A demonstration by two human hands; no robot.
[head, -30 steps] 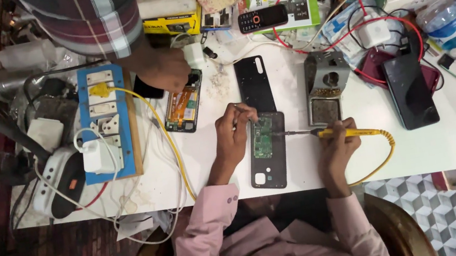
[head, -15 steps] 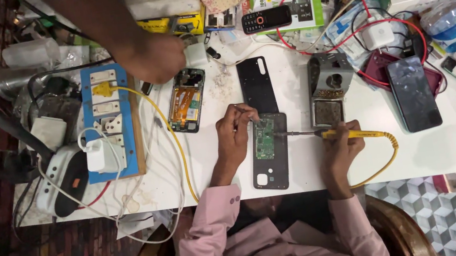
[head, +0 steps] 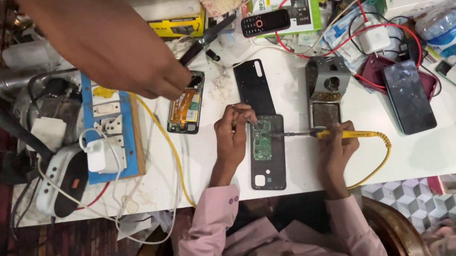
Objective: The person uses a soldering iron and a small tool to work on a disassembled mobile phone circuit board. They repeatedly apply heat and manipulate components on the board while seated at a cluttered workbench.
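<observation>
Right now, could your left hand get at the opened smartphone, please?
Probably not freely: the opened smartphone lies near the left hand, but another person's hand covers its top end.

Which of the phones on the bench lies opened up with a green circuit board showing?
The dark phone between the person's hands: the left hand steadies it. The keypad phone and black smartphone lie closed.

Opened phone (head: 267,151) lies on the white table (head: 429,150), near the front edge — a loose back cover (head: 252,85) directly behind it. Solder stand (head: 326,93) sits to its right; farther right, a dark phone (head: 408,96). Power strip (head: 112,129) lies at far left.
</observation>
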